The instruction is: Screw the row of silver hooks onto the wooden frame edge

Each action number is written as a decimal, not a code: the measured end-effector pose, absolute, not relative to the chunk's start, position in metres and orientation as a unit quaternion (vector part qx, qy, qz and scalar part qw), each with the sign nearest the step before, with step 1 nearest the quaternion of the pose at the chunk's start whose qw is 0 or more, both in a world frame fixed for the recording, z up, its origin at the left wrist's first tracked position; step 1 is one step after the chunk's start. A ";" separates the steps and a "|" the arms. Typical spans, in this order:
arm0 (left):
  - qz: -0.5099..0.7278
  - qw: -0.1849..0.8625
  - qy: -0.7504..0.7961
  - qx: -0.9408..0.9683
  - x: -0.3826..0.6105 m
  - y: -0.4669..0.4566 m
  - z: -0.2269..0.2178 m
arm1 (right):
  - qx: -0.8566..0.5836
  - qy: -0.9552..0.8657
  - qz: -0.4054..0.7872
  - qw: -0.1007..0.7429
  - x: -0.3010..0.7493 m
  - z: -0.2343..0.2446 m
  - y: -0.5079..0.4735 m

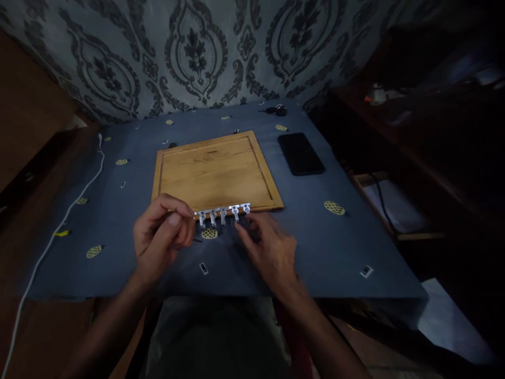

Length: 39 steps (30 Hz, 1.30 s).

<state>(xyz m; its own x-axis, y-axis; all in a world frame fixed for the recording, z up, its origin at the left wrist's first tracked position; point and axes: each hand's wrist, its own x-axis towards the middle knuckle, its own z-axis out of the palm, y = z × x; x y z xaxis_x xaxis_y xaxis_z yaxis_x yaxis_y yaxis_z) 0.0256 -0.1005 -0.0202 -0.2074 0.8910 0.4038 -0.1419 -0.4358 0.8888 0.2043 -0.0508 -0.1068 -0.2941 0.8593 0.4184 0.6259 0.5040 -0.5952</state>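
A shiny metal hook rail (223, 210) with several hooks hangs along the near edge of a framed wooden board (213, 171), which lies on the cloth-covered table. The rail's left end is pinched between the thumb and curled fingers of my left hand (165, 234). Just below the rail's right end is my right hand (272, 247), slightly blurred. Its thumb and index finger are apart, close to the last hooks; whether they touch the metal is hard to make out.
A black phone (301, 153) lies right of the board, with dark keys (276, 110) behind it. A white cable (74, 201) runs down the table's left side. The patterned curtain (197, 52) hangs at the back. Dark furniture (434, 142) with an open drawer (398, 205) stands on the right.
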 end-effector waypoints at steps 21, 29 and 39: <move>0.697 0.427 0.310 0.486 -0.010 -0.116 -0.049 | -0.480 -0.806 0.122 0.326 0.173 -0.127 -0.065; 0.713 0.407 0.324 0.470 -0.029 -0.126 -0.045 | -0.476 -0.801 0.129 0.339 0.172 -0.128 -0.063; 0.731 0.363 0.353 0.458 -0.049 -0.139 -0.041 | -0.494 -0.786 0.108 0.355 0.171 -0.129 -0.061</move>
